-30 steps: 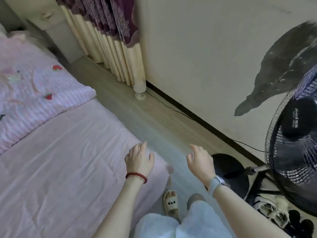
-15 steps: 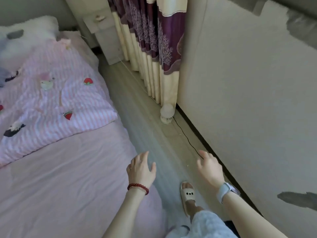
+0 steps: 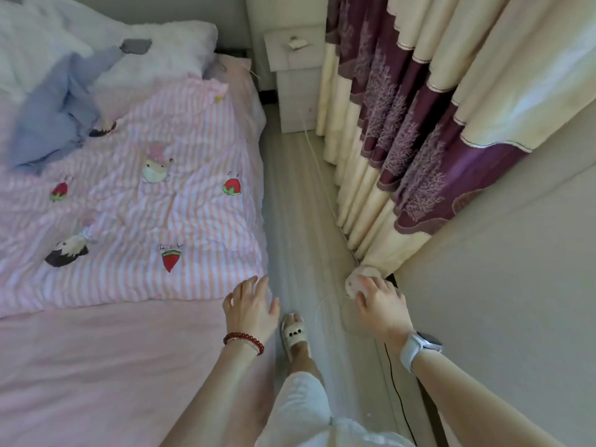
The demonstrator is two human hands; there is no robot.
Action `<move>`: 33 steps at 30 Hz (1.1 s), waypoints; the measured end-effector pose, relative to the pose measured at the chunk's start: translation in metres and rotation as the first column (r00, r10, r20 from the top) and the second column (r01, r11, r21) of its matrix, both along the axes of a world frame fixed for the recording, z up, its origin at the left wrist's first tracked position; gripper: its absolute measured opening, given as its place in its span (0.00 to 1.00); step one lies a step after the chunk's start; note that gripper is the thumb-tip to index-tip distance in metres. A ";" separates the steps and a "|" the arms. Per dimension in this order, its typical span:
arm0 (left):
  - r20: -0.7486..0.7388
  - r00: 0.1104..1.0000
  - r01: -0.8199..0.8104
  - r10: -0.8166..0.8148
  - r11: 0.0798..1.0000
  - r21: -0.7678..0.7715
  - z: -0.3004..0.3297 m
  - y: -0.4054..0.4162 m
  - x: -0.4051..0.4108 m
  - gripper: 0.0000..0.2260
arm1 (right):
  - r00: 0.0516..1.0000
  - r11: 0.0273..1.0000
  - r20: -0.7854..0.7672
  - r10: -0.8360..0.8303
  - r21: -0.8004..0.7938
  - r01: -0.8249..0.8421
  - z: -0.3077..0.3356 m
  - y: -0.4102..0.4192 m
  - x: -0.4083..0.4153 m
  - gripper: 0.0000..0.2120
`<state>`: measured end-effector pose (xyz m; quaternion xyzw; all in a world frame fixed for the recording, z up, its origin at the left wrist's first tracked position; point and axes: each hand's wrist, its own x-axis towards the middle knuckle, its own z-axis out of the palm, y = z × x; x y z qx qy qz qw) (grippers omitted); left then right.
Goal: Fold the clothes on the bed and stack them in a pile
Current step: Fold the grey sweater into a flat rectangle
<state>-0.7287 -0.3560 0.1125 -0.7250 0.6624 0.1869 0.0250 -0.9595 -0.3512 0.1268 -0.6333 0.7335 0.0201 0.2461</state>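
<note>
Left hand (image 3: 250, 309) empty, fingers spread loose, over the bed (image 3: 96, 366) edge. Right hand (image 3: 382, 306) empty, fingers relaxed, over the floor (image 3: 300, 221) by the curtain (image 3: 403, 124). Beyond: striped quilt (image 3: 154, 204) spread flat. Farthest: crumpled blue garment (image 3: 48, 121) at the quilt's top, against white pillows (image 3: 154, 50).

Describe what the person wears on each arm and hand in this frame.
The left hand is bare, and its wrist carries a bracelet of round dark red beads. The right hand is bare too, with a white smartwatch strapped on its wrist, the rounded face pale and glossy. Both forearms are uncovered; no sleeves show.
</note>
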 end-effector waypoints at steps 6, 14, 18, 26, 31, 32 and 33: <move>0.004 0.997 -0.079 0.079 0.997 0.000 0.012 -0.139 0.042 0.22 | 0.995 0.996 0.023 0.092 0.008 -0.092 0.020 -0.162 0.049 0.21; -0.021 0.955 -0.295 0.294 0.956 -0.005 0.017 -0.300 0.093 0.23 | 0.942 0.941 -0.003 0.334 -0.062 -0.334 0.018 -0.359 0.101 0.21; -0.032 0.905 -0.425 0.424 0.905 -0.015 0.010 -0.384 0.121 0.23 | 0.884 0.881 -0.005 0.468 -0.084 -0.467 0.008 -0.471 0.131 0.21; -0.122 0.657 -0.750 0.744 0.661 -0.014 0.026 -0.519 0.193 0.22 | 0.663 0.662 0.032 0.748 -0.108 -0.741 0.026 -0.666 0.241 0.15; -0.125 0.512 -0.858 0.850 0.513 -0.028 0.021 -0.563 0.272 0.22 | 0.435 0.438 0.055 0.899 -0.073 -0.896 0.027 -0.743 0.348 0.21; -0.114 0.490 -0.871 0.864 0.490 -0.032 0.018 -0.571 0.292 0.22 | 0.401 0.404 0.059 0.914 -0.069 -0.912 0.025 -0.755 0.371 0.21; -0.104 0.473 -0.881 0.875 0.472 -0.042 0.015 -0.579 0.314 0.22 | 0.372 0.375 0.054 0.927 -0.071 -0.924 0.021 -0.766 0.394 0.21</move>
